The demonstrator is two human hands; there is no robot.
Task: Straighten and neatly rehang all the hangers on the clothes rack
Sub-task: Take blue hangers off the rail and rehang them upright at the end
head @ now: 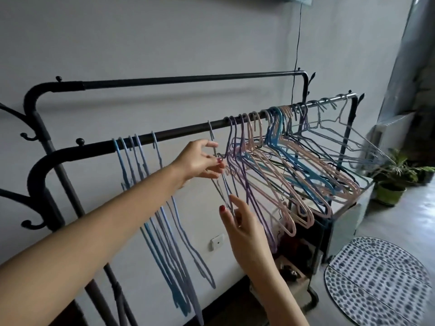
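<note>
On the front rail [188,131] of the black clothes rack [37,147], hanging one lone hanger [215,161] between two groups, its lower part blurring behind the hands and hard to trace. Pinching its neck with the curled fingers [213,171] of the left hand [200,161]; touching its lower wire with the narrowly spread, nearly straight fingers [235,203] of the right hand [244,229], though whether gripping it, impossible to tell. Hanging straight to the left, the blue hangers [164,220], their bottoms running out of view. Crowding to the right, a tangled bunch of pink, purple and blue hangers [294,172], tilting and overlapping, single ones hard to separate. Sitting dim and unclear beneath the bunch, boxes [306,243]. Lying on the grey floor [400,217], a spotted mat [376,283]; standing near the corner, a potted plant [393,177]. Backing it all, a plain grey wall [164,43] with a thin black cord [297,50] dropping down.
</note>
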